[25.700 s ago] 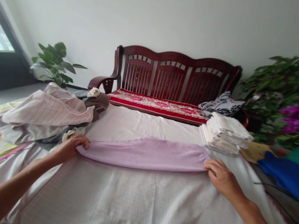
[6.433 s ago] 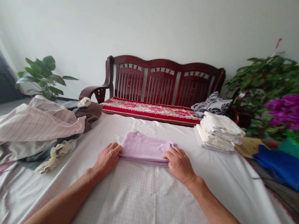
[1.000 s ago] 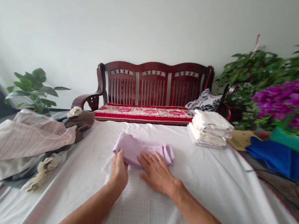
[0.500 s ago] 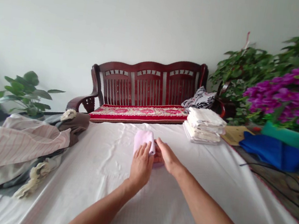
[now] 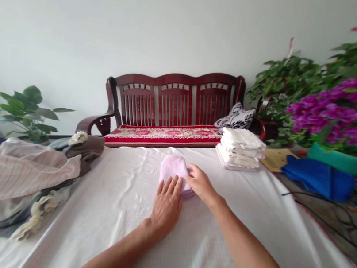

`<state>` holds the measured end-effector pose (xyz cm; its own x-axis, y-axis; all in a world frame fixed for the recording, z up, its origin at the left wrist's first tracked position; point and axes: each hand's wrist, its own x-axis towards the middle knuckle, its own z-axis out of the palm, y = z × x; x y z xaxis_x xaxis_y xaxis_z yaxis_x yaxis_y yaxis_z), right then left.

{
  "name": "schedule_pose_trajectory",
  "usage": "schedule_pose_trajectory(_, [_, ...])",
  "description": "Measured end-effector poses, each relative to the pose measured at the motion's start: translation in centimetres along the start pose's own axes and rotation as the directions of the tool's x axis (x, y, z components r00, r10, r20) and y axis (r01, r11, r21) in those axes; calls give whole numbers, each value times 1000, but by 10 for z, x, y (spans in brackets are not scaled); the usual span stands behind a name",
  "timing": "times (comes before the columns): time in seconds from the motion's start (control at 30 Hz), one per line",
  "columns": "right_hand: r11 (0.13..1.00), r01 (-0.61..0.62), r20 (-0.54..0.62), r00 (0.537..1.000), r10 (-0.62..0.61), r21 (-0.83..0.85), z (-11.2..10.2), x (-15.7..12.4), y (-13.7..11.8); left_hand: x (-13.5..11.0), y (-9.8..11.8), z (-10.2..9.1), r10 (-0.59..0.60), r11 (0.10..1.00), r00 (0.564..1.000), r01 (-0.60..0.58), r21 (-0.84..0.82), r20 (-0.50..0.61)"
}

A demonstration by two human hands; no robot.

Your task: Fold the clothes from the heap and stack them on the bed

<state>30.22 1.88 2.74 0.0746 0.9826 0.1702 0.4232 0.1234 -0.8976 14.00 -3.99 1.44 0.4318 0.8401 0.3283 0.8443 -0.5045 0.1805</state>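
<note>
A folded pale pink cloth (image 5: pixel 173 165) lies on the white sheet (image 5: pixel 132 216) in the middle of the head view, its layers showing at the near right corner. My left hand (image 5: pixel 167 202) rests flat on its near part, fingers stretched out and side by side. At the cloth's right edge, my right hand (image 5: pixel 200 183) has thumb and fingers closed on the fabric; some fingertips are hidden. Beyond it to the right stands a stack of folded white cloths (image 5: pixel 240 148).
A loose heap of clothes (image 5: pixel 17 177) covers the left side. Behind stands a wooden bench (image 5: pixel 173 97) with a red runner. To the right are a blue cloth (image 5: pixel 319 177), a black cable (image 5: pixel 322 201), purple flowers (image 5: pixel 346 110) and green plants (image 5: pixel 287 78).
The pink cloth's front fold now lies flatter and wider. My left hand has slid slightly nearer with its fingers flat; my right hand has gone from beside the cloth to gripping its edge.
</note>
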Motion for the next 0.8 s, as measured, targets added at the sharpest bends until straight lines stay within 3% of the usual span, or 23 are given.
schedule_pose_trajectory(0.17, [961,-19,-8,1000,18,-276,-10,-6,-10,-2,-3,4,55,996,998,-57,62,29])
schedule_pose_trajectory(0.33, [898,8,-31,999,-24,-440,-11,-13,-24,-3,-4,6,118,992,993,-119,36,29])
schedule_pose_trajectory(0.43, [835,155,-16,981,-192,-527,-4,-15,-24,-3,-5,6,115,993,993,-115,-28,11])
schedule_pose_trajectory(0.53, [712,354,142,929,-342,-607,2,-15,-14,2,-12,5,68,981,997,-73,-181,-33])
schedule_pose_trajectory(0.67, [680,331,209,943,-258,-654,5,-17,-4,18,-30,-1,-98,931,987,44,-362,-130])
schedule_pose_trajectory(0.8, [678,309,215,951,-223,-667,3,-18,-4,43,-40,-7,-117,963,988,87,-255,-104])
